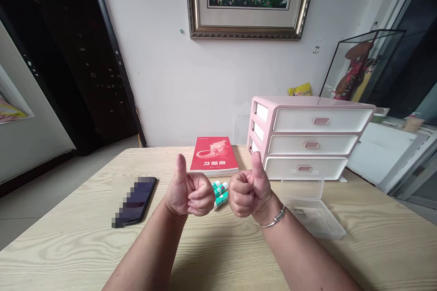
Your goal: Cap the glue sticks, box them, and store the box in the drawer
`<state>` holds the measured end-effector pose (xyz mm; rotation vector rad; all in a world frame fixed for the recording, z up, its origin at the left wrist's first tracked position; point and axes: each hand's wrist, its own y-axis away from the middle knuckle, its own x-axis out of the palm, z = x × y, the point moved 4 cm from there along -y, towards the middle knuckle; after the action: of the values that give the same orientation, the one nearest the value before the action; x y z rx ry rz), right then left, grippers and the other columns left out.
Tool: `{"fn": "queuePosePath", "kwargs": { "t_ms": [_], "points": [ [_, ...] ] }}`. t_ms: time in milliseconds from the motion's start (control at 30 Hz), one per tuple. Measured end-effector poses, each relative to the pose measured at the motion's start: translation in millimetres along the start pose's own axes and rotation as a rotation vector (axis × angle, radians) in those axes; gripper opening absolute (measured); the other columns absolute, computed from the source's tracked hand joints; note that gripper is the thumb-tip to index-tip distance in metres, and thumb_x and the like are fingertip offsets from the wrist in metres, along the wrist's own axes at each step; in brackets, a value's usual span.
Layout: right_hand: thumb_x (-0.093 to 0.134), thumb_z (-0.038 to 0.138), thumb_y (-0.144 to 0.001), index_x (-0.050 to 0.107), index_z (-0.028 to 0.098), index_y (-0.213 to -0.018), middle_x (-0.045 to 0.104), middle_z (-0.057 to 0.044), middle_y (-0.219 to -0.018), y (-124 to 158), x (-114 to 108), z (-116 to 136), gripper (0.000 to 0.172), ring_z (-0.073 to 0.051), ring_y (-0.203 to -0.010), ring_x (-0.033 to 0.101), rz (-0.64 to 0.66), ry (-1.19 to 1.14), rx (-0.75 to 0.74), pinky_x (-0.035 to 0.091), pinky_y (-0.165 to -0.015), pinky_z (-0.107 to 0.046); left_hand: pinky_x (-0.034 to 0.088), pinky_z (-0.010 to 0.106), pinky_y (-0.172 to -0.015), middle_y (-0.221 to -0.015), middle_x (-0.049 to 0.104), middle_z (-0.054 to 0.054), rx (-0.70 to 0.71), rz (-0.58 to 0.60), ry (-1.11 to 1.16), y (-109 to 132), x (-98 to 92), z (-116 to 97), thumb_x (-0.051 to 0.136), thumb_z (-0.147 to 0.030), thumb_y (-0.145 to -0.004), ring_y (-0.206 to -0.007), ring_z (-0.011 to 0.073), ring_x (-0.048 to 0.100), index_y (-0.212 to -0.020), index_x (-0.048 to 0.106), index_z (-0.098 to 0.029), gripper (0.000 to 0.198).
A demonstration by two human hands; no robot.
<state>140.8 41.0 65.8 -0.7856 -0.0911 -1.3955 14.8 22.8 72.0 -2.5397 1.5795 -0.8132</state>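
My left hand [189, 189] and my right hand [248, 193] are closed in fists with the thumbs up, holding nothing, and they hover over the table. Between them lie several white-and-green ointment tubes [220, 195], partly hidden by my fingers. Behind the tubes lies a red workbook [213, 154]. A black smartphone [134, 201], its screen pixelated, lies left of my left hand. A clear plastic box [312, 213] sits right of my right hand, which wears a silver bracelet [277, 217] at the wrist.
A pink-and-white three-drawer organizer [307, 138] stands at the back right of the light wooden table [61, 250]. A white wall with a framed peacock picture [249, 0] rises behind. A glass display case [363, 66] stands beyond the table's right side.
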Motion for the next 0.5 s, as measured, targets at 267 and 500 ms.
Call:
{"fn": "queuePosePath", "kwargs": {
  "t_ms": [267, 500],
  "points": [
    [0.002, 0.099, -0.059, 0.029, 0.023, -0.057, 0.025, 0.008, -0.044, 0, 16, 3, 0.081, -0.004, -0.034, 0.018, 0.073, 0.020, -0.023, 0.017, -0.032, -0.018, 0.011, 0.020, -0.027, -0.034, 0.021, -0.004, 0.006, -0.019, -0.038, 2, 4.1, -1, -0.001, -0.100, -0.056, -0.027, 0.0059, 0.016, -0.040, 0.029, -0.022, 0.084],
    [0.005, 0.097, -0.065, 0.029, 0.023, -0.059, 0.025, 0.008, -0.047, 2, 16, 7, 0.077, -0.004, -0.036, 0.017, 0.093, 0.045, -0.039, 0.017, -0.034, -0.018, 0.010, 0.020, -0.027, -0.034, 0.021, -0.004, -0.001, -0.008, -0.060, 2, 6.8, 0, -0.002, -0.099, -0.056, -0.027, 0.0060, 0.017, -0.041, 0.029, -0.022, 0.084]
  ]
}}
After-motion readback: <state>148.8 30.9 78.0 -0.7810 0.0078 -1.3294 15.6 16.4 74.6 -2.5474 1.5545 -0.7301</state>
